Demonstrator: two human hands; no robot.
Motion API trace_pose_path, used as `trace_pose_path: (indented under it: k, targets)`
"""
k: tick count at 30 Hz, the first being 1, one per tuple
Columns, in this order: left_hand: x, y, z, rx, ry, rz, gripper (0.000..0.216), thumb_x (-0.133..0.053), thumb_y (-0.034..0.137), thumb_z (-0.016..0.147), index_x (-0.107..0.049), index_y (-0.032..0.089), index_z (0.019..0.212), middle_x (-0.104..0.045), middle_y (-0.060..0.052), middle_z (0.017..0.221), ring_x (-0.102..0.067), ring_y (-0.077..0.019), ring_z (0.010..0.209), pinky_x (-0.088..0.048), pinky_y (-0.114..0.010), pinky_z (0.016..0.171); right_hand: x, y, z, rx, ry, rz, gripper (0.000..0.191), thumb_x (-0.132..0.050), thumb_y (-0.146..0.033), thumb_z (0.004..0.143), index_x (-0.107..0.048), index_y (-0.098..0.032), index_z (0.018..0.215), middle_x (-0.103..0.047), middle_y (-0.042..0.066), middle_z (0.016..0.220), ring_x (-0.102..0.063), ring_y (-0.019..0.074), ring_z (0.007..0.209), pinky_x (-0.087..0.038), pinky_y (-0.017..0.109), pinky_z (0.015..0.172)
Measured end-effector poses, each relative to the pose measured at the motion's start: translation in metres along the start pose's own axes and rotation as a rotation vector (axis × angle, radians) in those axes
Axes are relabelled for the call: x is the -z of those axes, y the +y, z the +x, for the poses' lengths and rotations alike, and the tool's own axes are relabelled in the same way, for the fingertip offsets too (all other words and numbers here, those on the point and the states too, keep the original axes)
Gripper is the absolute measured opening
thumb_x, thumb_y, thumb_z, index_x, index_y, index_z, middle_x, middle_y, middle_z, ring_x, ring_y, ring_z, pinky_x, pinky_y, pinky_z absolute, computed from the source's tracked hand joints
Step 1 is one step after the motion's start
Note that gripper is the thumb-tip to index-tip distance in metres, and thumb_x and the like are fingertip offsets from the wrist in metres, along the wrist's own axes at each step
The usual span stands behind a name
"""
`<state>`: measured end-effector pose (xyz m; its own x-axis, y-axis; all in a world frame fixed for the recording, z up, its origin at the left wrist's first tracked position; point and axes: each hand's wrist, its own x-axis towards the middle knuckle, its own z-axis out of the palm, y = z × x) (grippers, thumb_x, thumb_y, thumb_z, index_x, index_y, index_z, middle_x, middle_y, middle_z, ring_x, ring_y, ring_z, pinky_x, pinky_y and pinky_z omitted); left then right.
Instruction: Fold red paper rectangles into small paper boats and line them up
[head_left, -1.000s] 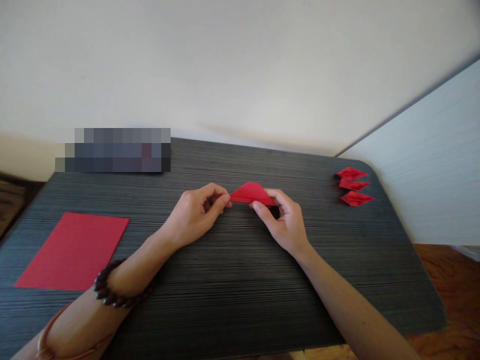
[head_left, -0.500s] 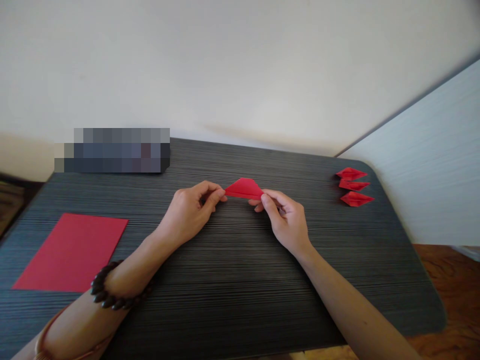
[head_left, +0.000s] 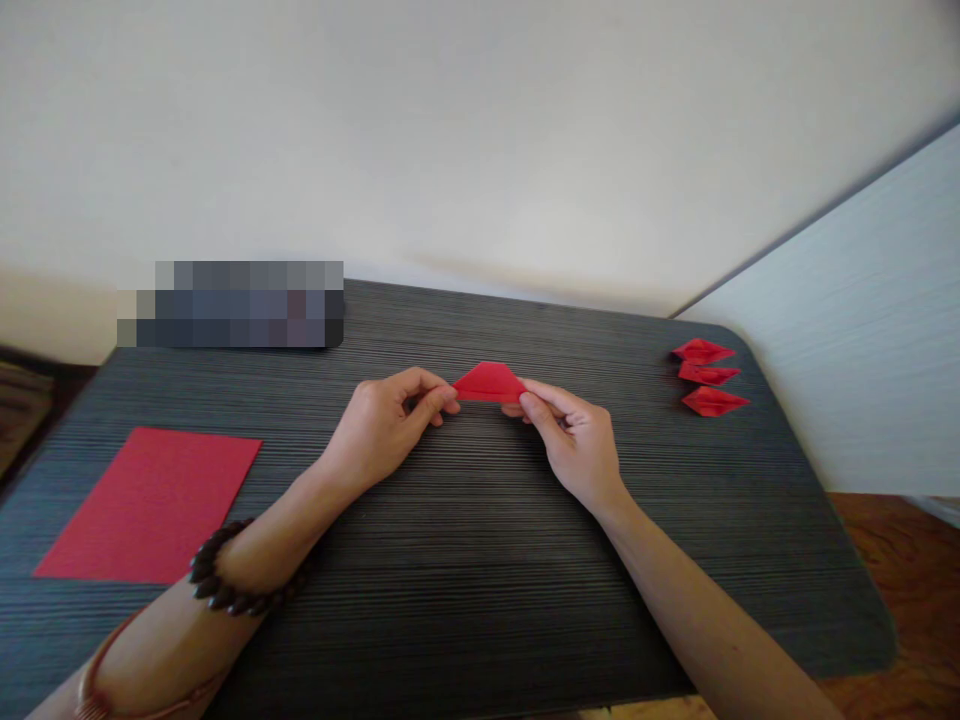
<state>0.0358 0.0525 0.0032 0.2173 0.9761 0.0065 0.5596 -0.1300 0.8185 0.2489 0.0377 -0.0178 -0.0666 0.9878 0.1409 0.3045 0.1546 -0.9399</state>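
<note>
A small folded red paper piece (head_left: 489, 383) is held just above the dark striped table (head_left: 465, 560), near its middle. My left hand (head_left: 384, 432) pinches its left tip between thumb and forefinger. At the other end, my right hand (head_left: 577, 446) pinches the right tip, fingers curled. A dark bead bracelet (head_left: 229, 590) circles my left wrist.
A flat red paper sheet (head_left: 150, 505) lies at the table's left. Three folded red paper shapes (head_left: 709, 376) sit in a column at the far right corner. A blurred dark object (head_left: 232, 305) rests at the back left. A pale wall panel (head_left: 862, 330) borders the right side.
The folded piece has flattened and shifted slightly left. My right fingers slid from under its right flap to a pinch on its right tip. My left hand kept its pinch.
</note>
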Motion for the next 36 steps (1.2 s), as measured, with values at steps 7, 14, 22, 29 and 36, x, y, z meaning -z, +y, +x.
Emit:
trace_pose_path:
  k: [7,14,22,29,36]
  targets:
    - [0.0009,-0.002,-0.0006,0.001,-0.034,0.035,0.03,-0.05,0.043,0.088,-0.066,0.018,0.082,-0.068,-0.001,0.069,-0.06,-0.014,0.062,-0.044,-0.024,0.058,-0.0007,-0.0036,-0.0016,0.006,0.008,0.02,0.028,-0.057,-0.031,0.087,-0.066,-0.023,0.112,-0.075,0.003,0.09,-0.071,0.0197,0.084,-0.058,0.037,0.082]
    - [-0.0006,0.0047,-0.0005,0.074,-0.045,-0.25,0.031,-0.053,0.043,0.087,-0.063,0.016,0.096,-0.071,-0.004,0.08,-0.059,-0.0114,0.057,-0.047,-0.022,0.051,-0.0018,0.0001,0.0005,0.0,0.044,0.118,0.035,-0.057,-0.033,0.088,-0.055,-0.023,0.121,-0.075,0.002,0.084,-0.072,0.0176,0.078,-0.058,0.035,0.076]
    - [-0.0037,0.0014,-0.0013,0.017,-0.047,-0.422,0.041,-0.066,0.034,0.08,-0.059,0.016,0.117,-0.069,-0.006,0.094,-0.062,-0.0117,0.068,-0.054,-0.025,0.067,-0.0012,-0.0041,-0.003,0.046,-0.02,0.08,0.025,-0.052,-0.03,0.091,-0.061,-0.022,0.113,-0.073,0.002,0.081,-0.07,0.0153,0.077,-0.056,0.031,0.076]
    - [-0.0014,0.0022,-0.0015,0.006,0.018,-0.364,0.034,-0.063,0.037,0.082,-0.066,0.016,0.109,-0.07,-0.002,0.078,-0.061,-0.0118,0.065,-0.051,-0.023,0.066,0.001,-0.0078,-0.0072,0.14,-0.184,-0.068,0.038,-0.06,-0.03,0.085,-0.055,-0.021,0.122,-0.065,0.007,0.116,-0.066,0.0197,0.096,-0.052,0.037,0.088]
    - [-0.0005,0.0043,-0.003,-0.051,0.013,-0.374,0.029,-0.064,0.035,0.082,-0.069,0.019,0.105,-0.072,-0.002,0.086,-0.063,-0.0117,0.069,-0.053,-0.022,0.069,0.0016,-0.0065,-0.0085,0.139,-0.245,-0.027,0.035,-0.057,-0.029,0.087,-0.054,-0.02,0.121,-0.069,0.007,0.106,-0.067,0.0182,0.089,-0.052,0.036,0.085]
